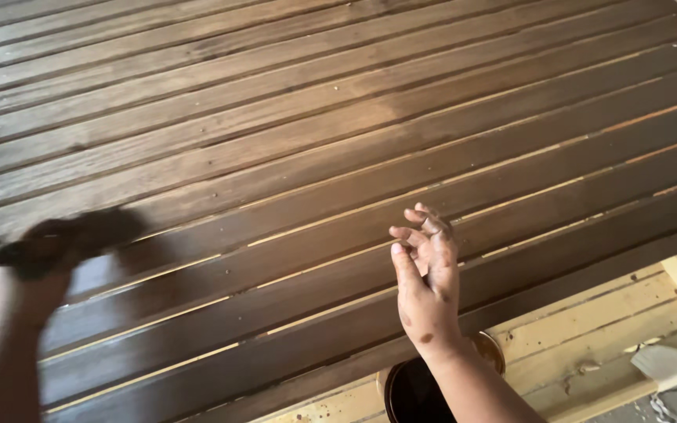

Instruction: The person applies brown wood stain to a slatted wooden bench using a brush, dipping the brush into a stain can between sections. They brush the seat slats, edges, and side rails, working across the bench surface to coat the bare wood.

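a slatted wooden panel (338,157) fills most of the view, its long boards running from the near left up to the far right, stained dark brown and glossy, with thin pale lines showing in the gaps between the nearer boards. the far left boards look greyer and drier than the near ones. its near edge slants from bottom centre up to the right side, and below that edge sits a pale, unstained wooden frame (589,329) with brown drips on it.

the left hand (37,251) is at the near left, blurred, pressed against the panel with a dark rag (80,231) bunched under it; the fingers seem curled over the rag, but the blur hides how tightly, so i cannot tell the exact grip. the forearm runs down to the bottom left corner.

the right hand (425,274) is raised in front of the near boards, right of centre, holding nothing. its fingers (432,227) are loosely curled and slightly apart, thumb standing off to the left, with brown stain on the skin and fingertips. it does not clearly touch the panel.

just below the right wrist, at the bottom edge, a round open can (405,392) holds dark liquid, partly hidden by the forearm. a small whitish scrap (664,364) lies at the near right on the frame.

between the two hands the boards are open and unobstructed.
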